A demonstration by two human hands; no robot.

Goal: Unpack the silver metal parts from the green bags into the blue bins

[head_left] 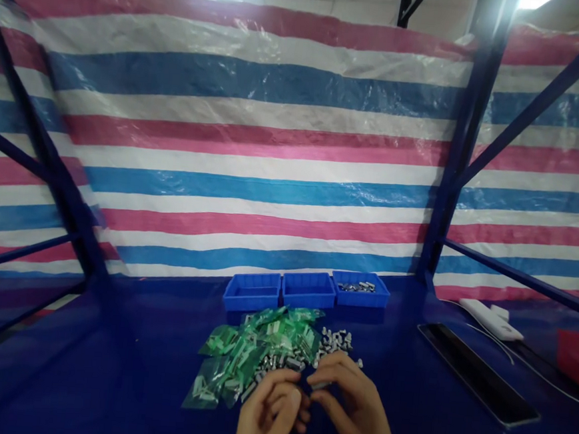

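My right hand [349, 403] pinches a small silvery metal piece [321, 385] between thumb and fingertips. Close beside it, my left hand [270, 416] is curled, its thumb laid over the bent fingers; whatever it may hold is hidden. Just beyond both hands lies a heap of small metal parts [336, 340], some looking like short bolts or pins. Left of these, several clear green-tinted bags [273, 333] hold pale and metal pieces. One bag [206, 383] at the near left lies flat with a few light pieces inside.
Behind the heap stand three blue bins [252, 293] in a row; the right bin [361, 296] contains metal pieces. At the right lie a dark flat phone-like device [477, 373], a white power strip [491, 318] and cables. Blue posts [453, 170] and a striped sheet [265, 148] enclose the table.
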